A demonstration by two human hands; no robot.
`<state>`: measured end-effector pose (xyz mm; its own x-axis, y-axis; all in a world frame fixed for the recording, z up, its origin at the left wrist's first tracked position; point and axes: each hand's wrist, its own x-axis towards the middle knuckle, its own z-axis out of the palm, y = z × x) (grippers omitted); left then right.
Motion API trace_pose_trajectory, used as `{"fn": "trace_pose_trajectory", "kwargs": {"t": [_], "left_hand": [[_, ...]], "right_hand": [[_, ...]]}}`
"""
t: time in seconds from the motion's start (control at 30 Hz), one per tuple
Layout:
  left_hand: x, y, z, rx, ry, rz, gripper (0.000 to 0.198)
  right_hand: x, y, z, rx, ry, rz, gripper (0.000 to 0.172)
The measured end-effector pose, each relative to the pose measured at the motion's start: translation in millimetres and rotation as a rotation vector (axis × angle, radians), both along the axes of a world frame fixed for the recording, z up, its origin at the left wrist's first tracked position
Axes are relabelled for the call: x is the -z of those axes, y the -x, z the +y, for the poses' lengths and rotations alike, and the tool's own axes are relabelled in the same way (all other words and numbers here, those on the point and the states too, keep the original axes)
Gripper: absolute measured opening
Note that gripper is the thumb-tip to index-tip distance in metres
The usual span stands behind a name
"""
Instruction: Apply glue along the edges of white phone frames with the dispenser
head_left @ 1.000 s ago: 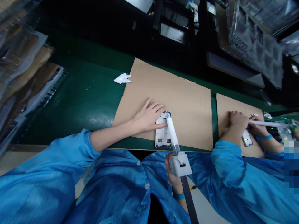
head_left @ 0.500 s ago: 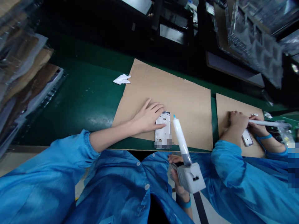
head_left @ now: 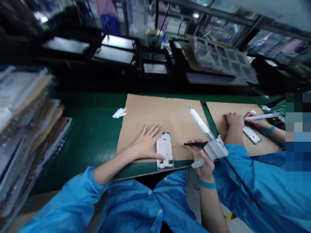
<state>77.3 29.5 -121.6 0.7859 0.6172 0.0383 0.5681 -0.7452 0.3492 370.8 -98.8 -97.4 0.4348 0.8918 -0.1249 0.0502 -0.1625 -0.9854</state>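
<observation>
Green desk (head_left: 97, 136) first, brown cardboard sheet (head_left: 165, 113) on it. Your left hand (head_left: 145, 144) lies flat and open beside the white rectangular phone frame (head_left: 164, 150). Your right hand (head_left: 203, 158) grips the white glue dispenser gun (head_left: 206, 136), lifted off the frame.

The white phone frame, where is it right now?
In the head view the white phone frame lies flat at the near edge of the cardboard sheet, just right of the left hand, whose fingers touch its left side.
</observation>
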Motion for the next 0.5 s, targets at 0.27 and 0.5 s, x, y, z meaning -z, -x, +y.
{"fn": "trace_pose_trajectory", "kwargs": {"t": [0.27,0.5], "left_hand": [[-39.5,27,23,-0.542,-0.472,-0.242,0.067],[-53.0,57,-41,-0.401,-0.360,-0.073,0.043]], "right_hand": [[13.4,0,22,-0.007,-0.141,0.378,0.032],[30.4,-4,19,-0.005,-0.120,0.387,0.038]]}}
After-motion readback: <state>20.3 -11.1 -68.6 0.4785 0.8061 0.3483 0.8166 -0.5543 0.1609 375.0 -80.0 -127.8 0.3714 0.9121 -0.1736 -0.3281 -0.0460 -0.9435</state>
